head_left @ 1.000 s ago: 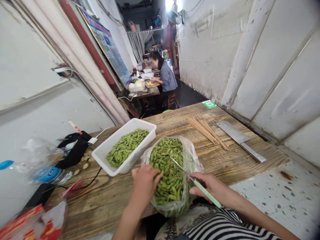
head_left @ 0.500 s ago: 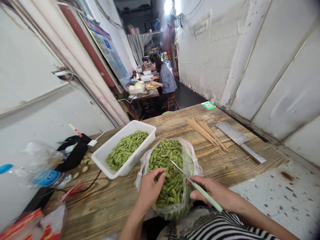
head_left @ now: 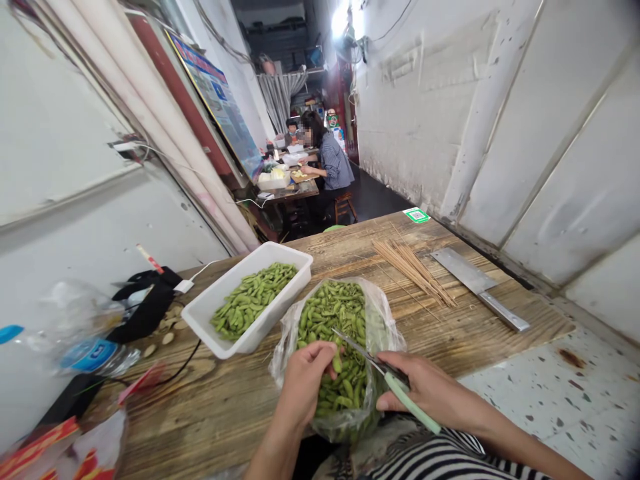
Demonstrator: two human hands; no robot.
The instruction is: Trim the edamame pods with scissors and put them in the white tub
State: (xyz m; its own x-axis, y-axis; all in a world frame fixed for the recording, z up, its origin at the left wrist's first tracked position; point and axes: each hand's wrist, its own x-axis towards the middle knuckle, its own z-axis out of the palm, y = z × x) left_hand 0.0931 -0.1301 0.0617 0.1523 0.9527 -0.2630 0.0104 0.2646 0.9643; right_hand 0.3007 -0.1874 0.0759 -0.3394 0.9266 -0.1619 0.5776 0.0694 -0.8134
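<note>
My left hand [head_left: 306, 373] is closed over the near left side of a clear plastic bag [head_left: 384, 313], pinching a green edamame pod [head_left: 337, 362] between thumb and fingertips. The bag is filled with loose edamame pods [head_left: 334, 303]. In my right hand [head_left: 417, 380] is a pair of scissors [head_left: 407, 400] with pale green handles. Their blades point up and left over the bag, with the tips close above the pinched pod. To the left stands a white plastic tub [head_left: 200, 323] holding more edamame pods [head_left: 255, 293].
Bamboo skewers [head_left: 413, 270] and a cleaver [head_left: 463, 270] lie on the right of the wooden table [head_left: 200, 407]. A water bottle [head_left: 97, 355] and a black box [head_left: 145, 310] are at the left. Farther off, a person in a striped shirt [head_left: 335, 160] sits at another table.
My left hand has lifted a pod from the bag, its fingers now pinched together. The scissors have shifted slightly left and down, their tips now nearer that pod.
</note>
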